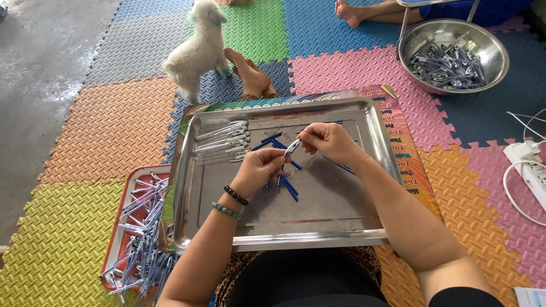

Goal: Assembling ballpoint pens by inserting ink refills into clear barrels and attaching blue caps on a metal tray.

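Observation:
Over a steel tray [341,224] on my lap, my left hand [257,169] and my right hand [328,142] together hold one small white and blue pen part [292,148], pinched between the fingertips of both. Several loose blue refills [289,187] lie on the tray just under my hands. A row of clear pen barrels [222,141] lies at the tray's far left. My left wrist wears two bead bracelets.
A red tray [122,227] piled with finished pens sits at my left. A steel bowl [424,40] of pen parts stands far right beside another person's foot. A small white dog [196,52] stands ahead. A white power strip [532,170] with cable lies right, on foam mats.

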